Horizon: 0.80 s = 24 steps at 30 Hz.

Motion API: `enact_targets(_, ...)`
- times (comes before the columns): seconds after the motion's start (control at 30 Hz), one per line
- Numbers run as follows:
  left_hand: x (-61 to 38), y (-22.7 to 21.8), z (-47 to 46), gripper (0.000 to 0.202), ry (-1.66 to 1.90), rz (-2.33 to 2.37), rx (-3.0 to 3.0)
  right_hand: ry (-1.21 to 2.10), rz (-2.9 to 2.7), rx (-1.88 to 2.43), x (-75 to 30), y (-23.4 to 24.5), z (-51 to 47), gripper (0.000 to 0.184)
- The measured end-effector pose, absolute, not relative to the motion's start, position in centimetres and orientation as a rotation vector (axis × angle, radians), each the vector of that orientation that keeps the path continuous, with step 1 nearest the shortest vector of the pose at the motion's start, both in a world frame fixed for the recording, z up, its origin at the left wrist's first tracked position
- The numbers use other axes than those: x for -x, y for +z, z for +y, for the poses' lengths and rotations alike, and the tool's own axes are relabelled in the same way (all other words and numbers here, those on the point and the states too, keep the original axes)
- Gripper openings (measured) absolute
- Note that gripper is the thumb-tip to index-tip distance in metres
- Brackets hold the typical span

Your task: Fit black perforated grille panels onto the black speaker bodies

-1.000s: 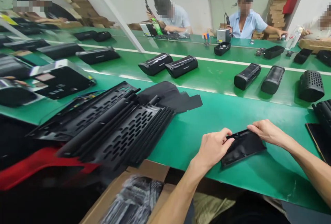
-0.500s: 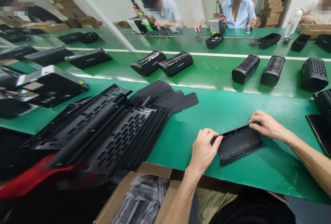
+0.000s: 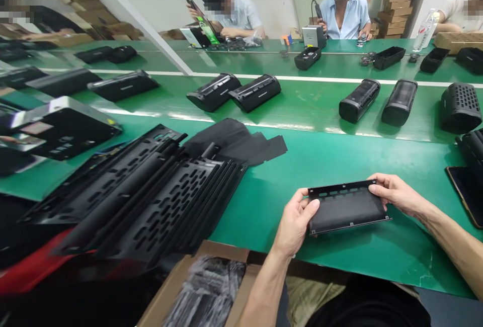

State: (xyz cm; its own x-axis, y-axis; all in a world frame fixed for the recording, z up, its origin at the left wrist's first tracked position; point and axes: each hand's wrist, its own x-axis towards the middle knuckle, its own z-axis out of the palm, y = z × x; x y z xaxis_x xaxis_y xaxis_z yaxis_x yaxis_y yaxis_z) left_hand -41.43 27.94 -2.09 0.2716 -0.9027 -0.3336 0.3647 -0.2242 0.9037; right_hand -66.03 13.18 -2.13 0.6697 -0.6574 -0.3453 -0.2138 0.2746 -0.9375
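Note:
Between my two hands is a black speaker grille panel (image 3: 345,211), its concave inner side facing me, with slots along the far part and small tabs on both long edges. My left hand (image 3: 296,221) grips its left end, thumb on the inside. At the right end my right hand (image 3: 394,193) pinches the far corner, thumb on top. Dark sheet material appears to line the inside. To the left lies a stack of similar black perforated panels (image 3: 169,211), and behind it a pile of thin black sheets (image 3: 241,141).
An open cardboard box (image 3: 241,256) with plastic-wrapped pieces sits at the front edge. A phone (image 3: 464,193) lies at right. Black speaker housings (image 3: 256,93) stand along the green belt (image 3: 302,110). Several co-workers sit opposite, one in a light-blue shirt (image 3: 347,15).
Both hands have lifted the panel slightly off the table and tilted its inner side toward me. My left thumb has moved onto the panel's inner face.

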Motion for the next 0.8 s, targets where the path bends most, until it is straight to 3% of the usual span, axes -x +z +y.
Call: enact_targets(0.8,41.8,-4.4,29.0,0.058,-1.346,-0.598,-1.09,-0.432,0.87,1.255,66.8,-2.9,13.0,0.061)
